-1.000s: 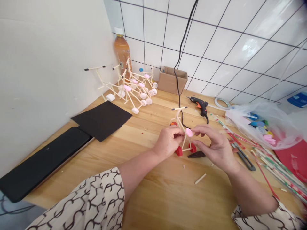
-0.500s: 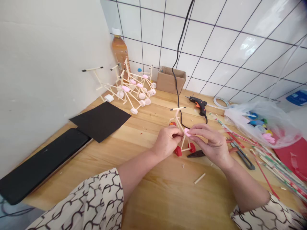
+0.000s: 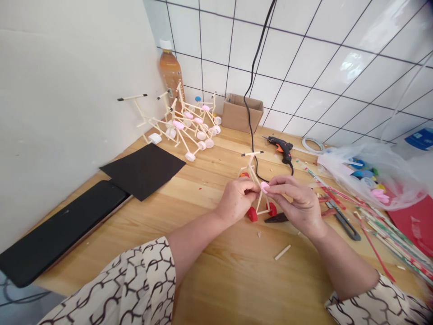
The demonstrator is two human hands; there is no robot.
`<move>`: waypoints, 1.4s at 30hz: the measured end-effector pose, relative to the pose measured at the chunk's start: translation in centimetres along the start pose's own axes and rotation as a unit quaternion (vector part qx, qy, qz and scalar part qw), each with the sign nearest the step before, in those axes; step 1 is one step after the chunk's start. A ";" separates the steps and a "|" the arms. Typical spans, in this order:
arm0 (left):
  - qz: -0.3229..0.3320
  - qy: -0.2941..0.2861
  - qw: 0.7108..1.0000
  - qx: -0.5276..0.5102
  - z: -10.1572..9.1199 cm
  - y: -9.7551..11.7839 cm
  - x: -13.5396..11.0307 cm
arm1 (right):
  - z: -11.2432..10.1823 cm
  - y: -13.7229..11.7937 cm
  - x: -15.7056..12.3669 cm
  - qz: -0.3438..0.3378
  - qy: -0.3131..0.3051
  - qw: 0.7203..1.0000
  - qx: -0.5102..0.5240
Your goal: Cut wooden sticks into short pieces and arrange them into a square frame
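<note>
A small stick tricycle model point(image 3: 254, 179) with red bottle-cap wheels point(image 3: 251, 214) stands on the wooden table point(image 3: 216, 271). My left hand point(image 3: 237, 198) is closed around its frame from the left. My right hand point(image 3: 297, 203) pinches a small pink piece point(image 3: 264, 186) and presses it onto the top of the frame. A black-tipped stick forms the handlebar point(image 3: 252, 154) above my fingers.
Several finished stick models point(image 3: 182, 124) lean by the wall near an orange drink bottle point(image 3: 171, 72). A glue gun point(image 3: 282, 148) with its cord, a cardboard box point(image 3: 241, 113), black sheet point(image 3: 144, 169), scissors point(image 3: 340, 221), coloured sticks point(image 3: 382, 230) and a plastic bag of caps point(image 3: 368, 176) lie around.
My right hand has brought the pink piece slightly left and down onto the frame's top. The left hand keeps its hold on the model.
</note>
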State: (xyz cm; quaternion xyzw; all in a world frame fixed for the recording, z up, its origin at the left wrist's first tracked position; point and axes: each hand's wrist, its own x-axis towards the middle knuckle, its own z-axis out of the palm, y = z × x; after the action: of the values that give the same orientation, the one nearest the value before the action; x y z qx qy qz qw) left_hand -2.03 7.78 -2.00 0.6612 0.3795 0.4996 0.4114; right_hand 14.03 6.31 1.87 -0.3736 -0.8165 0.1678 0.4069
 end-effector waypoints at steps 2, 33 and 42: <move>-0.001 0.001 1.000 -0.002 0.0 0.0 0.0 | -0.1 0.0 0.0 0.001 -0.004 1.000 -0.007; 0.010 0.014 1.000 -0.011 -0.2 0.9 -0.2 | 1.0 -0.5 -0.5 -0.117 0.054 0.962 -0.242; 0.016 0.013 1.000 -0.002 -0.2 1.0 -0.2 | 1.2 -0.6 -0.6 -0.108 0.055 0.962 -0.245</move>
State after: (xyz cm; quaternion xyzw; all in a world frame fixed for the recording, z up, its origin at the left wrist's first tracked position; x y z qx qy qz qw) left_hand -2.20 7.25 -1.08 0.6602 0.3733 0.5148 0.3997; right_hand 13.03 5.49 1.18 -0.3804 -0.8446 -0.1031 0.3624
